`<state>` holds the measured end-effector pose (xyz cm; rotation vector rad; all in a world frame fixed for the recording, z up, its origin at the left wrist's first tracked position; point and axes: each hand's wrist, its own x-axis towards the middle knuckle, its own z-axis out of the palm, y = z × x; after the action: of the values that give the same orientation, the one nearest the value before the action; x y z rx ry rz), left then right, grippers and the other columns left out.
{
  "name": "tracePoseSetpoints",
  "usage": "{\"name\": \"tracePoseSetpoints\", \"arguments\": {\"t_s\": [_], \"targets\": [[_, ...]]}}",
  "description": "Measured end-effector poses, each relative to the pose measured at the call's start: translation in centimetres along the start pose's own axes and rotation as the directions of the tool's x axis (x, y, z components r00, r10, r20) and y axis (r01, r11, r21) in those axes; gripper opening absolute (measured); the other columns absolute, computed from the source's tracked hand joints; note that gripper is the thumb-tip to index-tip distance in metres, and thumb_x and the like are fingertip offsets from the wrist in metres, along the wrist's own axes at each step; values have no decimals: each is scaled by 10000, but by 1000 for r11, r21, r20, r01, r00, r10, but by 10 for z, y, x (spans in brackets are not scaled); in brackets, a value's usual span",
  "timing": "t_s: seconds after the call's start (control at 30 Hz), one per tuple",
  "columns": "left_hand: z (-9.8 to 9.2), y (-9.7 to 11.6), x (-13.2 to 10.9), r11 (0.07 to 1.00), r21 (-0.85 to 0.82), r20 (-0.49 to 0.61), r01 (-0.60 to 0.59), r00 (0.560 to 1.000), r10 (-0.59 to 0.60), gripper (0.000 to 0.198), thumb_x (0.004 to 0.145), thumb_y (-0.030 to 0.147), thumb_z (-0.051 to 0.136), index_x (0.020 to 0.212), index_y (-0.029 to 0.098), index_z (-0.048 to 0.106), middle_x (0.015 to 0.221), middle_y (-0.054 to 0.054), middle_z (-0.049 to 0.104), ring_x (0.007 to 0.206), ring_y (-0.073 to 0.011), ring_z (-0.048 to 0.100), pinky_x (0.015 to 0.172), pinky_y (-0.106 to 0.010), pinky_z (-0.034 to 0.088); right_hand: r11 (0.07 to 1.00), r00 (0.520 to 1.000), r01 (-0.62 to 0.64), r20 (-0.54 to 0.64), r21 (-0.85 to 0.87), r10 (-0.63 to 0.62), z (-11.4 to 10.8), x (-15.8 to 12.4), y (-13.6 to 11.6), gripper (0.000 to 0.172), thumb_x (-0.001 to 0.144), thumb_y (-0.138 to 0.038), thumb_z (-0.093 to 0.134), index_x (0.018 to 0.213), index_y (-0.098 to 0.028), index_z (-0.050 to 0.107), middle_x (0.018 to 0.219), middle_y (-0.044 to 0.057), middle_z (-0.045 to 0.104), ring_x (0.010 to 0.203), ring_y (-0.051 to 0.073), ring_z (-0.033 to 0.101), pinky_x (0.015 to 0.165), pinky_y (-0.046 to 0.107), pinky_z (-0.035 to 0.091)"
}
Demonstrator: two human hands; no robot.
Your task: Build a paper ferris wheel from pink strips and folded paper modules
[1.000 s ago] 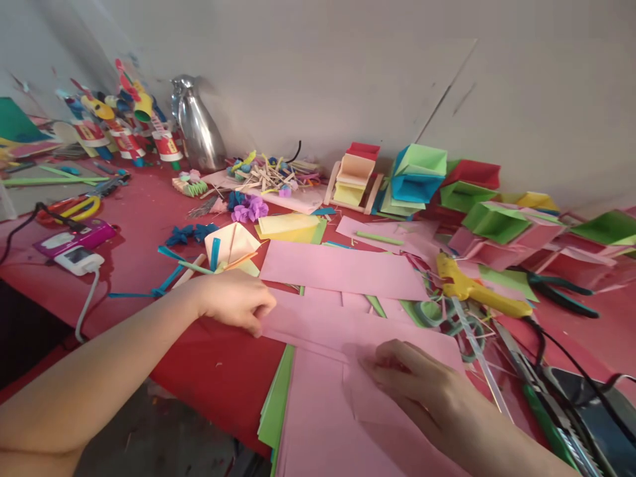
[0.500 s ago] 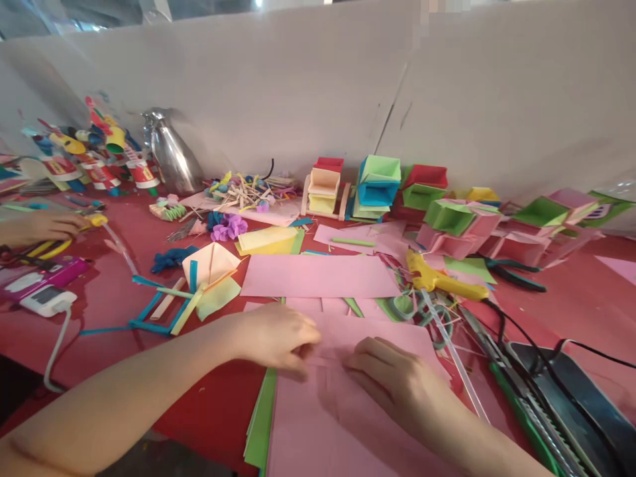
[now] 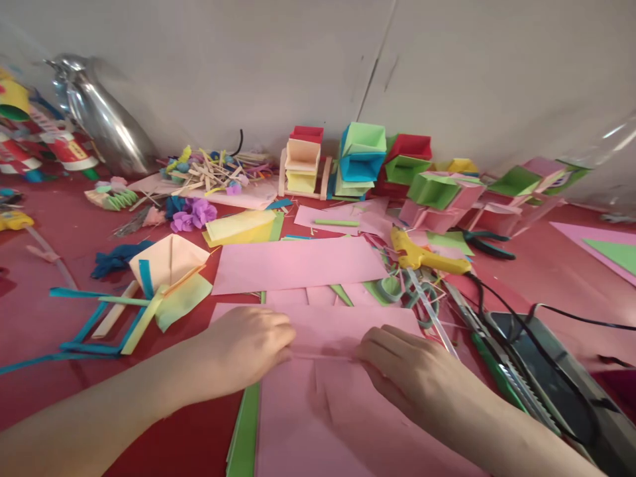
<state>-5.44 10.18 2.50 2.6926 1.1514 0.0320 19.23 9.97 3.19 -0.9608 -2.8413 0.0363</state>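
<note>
A sheet of pink paper (image 3: 328,331) lies between my hands, a raised or folded edge running across it. My left hand (image 3: 248,348) is closed on that edge at the left, fingertips curled under and partly hidden. At the right end my right hand (image 3: 405,364) pinches the same edge, its fingers together. Beneath them rests a stack of pink sheets (image 3: 293,430), with green paper (image 3: 244,430) sticking out on its left. Just beyond my hands is a separate pink strip (image 3: 298,264).
On the right lie a yellow glue gun (image 3: 430,257), scissors (image 3: 397,289), a utility knife (image 3: 497,351) and a dark tray-like object (image 3: 561,371). A paper-strip frame (image 3: 114,331) sits left. Folded paper boxes (image 3: 362,156) and a metal jug (image 3: 102,116) stand near the wall.
My hands have moved slightly apart and now hold the pink paper's edge at both ends. The view has shifted right and downward, and another person's hand at the left has left the picture.
</note>
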Motion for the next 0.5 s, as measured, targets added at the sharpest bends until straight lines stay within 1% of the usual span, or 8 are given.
{"name": "tracePoseSetpoints", "arguments": {"t_s": [0.1,0.23,0.3,0.43,0.5], "targets": [[-1,0,0,998,-14,55,56,997,-55,208,876,234,455,692,174,531,714,-7,611,657,-155,558,543,-265,317,999,995,-47,87,-14,48,-9,-4,6,213,799,-47,432,737,-182,585,711,14,594,638,128,554,552,230,396],[-3,2,0,993,-16,113,120,987,-118,251,890,263,412,693,181,544,722,-9,619,674,-162,564,552,-262,319,990,968,-134,209,-35,139,-19,-6,13,186,788,-44,460,735,-178,578,735,14,614,662,126,579,578,225,401],[-3,2,0,990,-19,123,140,983,-137,249,891,261,399,707,186,550,734,-9,619,688,-165,565,562,-261,323,987,958,-150,239,-61,161,-20,-6,14,182,771,-35,466,743,-178,577,752,15,624,678,136,588,577,232,396],[0,3,0,988,-14,136,156,979,-153,241,890,253,382,718,188,537,738,-10,604,684,-165,560,560,-257,323,970,937,-194,264,-148,228,-19,-9,15,233,707,29,468,749,-176,570,744,18,633,658,161,591,539,255,366],[1,2,0,989,-17,141,150,979,-146,245,895,254,367,720,187,527,738,-10,594,684,-165,559,564,-256,326,963,919,-221,298,-154,258,-22,-11,18,234,719,26,462,759,-176,573,755,21,638,664,168,598,543,263,367]]}}
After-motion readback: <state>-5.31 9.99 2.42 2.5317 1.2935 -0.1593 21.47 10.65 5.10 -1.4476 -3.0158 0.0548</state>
